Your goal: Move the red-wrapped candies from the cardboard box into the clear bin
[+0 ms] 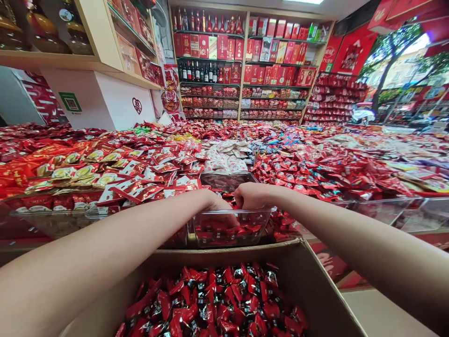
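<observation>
Both my arms reach forward over an open cardboard box [312,281] full of red-wrapped candies [217,304]. My left hand [219,206] and my right hand [254,195] dip side by side into a clear plastic bin [257,220] on the display counter. The bin holds several of the same red candies [224,231]. Both hands are bent downward at the wrist, so their fingers are hidden inside the bin. I cannot make out whether they hold anything.
The counter is heaped with red and gold wrapped sweets [105,168] in clear bins, white packets [224,159] at the middle. Shelves of red gift boxes and bottles [242,61] line the back wall. A white pillar [105,98] stands left; the street shows at right.
</observation>
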Motion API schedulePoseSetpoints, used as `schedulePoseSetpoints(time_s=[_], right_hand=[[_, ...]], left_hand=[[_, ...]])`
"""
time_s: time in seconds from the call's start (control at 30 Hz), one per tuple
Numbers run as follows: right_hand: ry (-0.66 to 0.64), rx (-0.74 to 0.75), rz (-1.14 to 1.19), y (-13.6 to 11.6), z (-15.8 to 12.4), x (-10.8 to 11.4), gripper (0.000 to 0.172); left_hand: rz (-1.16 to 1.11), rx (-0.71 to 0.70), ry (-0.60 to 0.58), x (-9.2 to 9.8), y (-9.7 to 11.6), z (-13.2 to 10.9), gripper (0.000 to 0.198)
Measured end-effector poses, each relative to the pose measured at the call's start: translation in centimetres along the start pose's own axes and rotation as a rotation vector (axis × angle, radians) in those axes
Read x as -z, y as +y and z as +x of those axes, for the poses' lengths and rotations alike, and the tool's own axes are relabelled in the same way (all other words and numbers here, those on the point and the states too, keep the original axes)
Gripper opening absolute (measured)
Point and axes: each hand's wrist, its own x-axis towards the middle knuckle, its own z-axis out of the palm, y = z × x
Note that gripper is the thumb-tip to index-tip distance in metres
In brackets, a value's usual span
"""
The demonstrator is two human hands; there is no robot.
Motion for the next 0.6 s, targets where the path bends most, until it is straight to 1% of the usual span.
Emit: schedulePoseSetpoints(time_s=[0.1,0.17,0.27,0.37,0.47,0.6], right_hand=[[-0.193,0.051,-0.028,-0.2,0.7,0.2,0.026],[-0.311,0.049,0.002,0.0,1.1,0.1,0.033],[-0.426,0.017,0.071,0.4,1.5,-0.5,0.038],[-0.469,-0.003,0.132,0.6,1.8,-0.9,0.037],[-0.51,-0.041,0.208,0.6,1.9,-0.9,0.038],[-0.501,-0.034,0.287,0.4,1.6,-0.4,0.043]], left_hand=[[-0.006,0.008,0.008,0.1,0.0,-0.1,0.033],[-0.009,0.007,0.016,0.2,0.0,0.0,0.031],[-0.016,0.004,0.025,0.4,-0.2,0.3,0.03],[-0.029,0.003,0.025,0.5,-0.4,0.7,0.029],[-0.04,0.001,0.018,0.5,-0.5,1.0,0.027],[-0.041,0.003,0.018,0.5,-0.4,1.1,0.028]])
